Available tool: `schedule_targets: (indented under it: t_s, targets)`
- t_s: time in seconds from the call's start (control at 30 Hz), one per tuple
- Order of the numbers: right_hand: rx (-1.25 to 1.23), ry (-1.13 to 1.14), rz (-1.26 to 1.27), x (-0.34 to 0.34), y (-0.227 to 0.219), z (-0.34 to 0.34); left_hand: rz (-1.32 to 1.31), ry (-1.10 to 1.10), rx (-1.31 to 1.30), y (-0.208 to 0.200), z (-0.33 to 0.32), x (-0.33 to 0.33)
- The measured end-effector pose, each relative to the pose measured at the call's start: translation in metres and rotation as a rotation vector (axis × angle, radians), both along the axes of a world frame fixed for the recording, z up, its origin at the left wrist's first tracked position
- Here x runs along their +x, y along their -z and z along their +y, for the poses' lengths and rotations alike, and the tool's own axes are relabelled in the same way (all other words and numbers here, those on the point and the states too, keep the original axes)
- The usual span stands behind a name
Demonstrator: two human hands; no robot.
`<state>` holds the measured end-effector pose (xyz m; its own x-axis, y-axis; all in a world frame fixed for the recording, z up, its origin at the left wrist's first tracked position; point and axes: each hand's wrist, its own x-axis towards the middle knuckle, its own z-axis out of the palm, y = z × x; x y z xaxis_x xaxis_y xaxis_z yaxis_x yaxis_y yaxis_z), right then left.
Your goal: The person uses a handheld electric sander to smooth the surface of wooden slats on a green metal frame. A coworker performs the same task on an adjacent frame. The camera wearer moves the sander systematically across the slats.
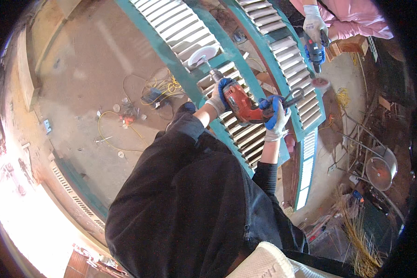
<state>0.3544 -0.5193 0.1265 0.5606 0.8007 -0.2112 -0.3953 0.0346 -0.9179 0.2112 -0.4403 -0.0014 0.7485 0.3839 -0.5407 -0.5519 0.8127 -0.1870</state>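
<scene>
Both my hands are closed round a red electric drill [241,103]. In a white-and-blue glove, my left hand [219,98] grips the front of its body, behind the chuck. My right hand [275,116], gloved alike, wraps the rear handle, where a dark looped cord [293,96] shows. From the chuck a shaft carries a pale round disc [204,56] over a louvered panel [180,76] with a teal frame and whitish slats. The disc overlaps the frame's edge and slat ends; I cannot tell whether it touches them.
A second teal louvered panel [289,51] lies to the right. Beyond it, a co-worker's gloved hands [314,25] hold another drill [315,52] with a disc [320,83]. Yellow cords [164,85] trail across the floor at left. A metal-framed drum [381,167] and straw broom [359,236] are at right.
</scene>
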Motion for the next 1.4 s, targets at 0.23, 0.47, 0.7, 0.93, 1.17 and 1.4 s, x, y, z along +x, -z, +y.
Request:
schedule_targets:
  t_s: [0.23,0.47,0.7,0.93,1.17,1.4]
  targets:
    - [0.056,0.128,-0.018,0.031,0.024,-0.003,0.094,-0.019,0.161,0.024,0.034,0.043]
    - [0.031,0.115,0.025,0.035,0.022,0.000,-0.006,-0.020,0.118,0.015,0.019,0.041]
    - [0.009,0.115,0.053,0.021,0.016,0.007,0.059,0.020,0.063,0.034,0.024,0.030]
    - [-0.013,0.101,0.122,0.013,0.030,-0.006,0.181,0.042,0.049,0.039,0.011,0.007]
    - [-0.060,0.143,0.223,-0.011,0.038,-0.021,0.366,0.067,-0.041,0.041,-0.004,-0.024]
    - [-0.100,0.199,0.354,-0.026,0.039,-0.040,0.579,0.161,-0.092,0.026,-0.009,-0.037]
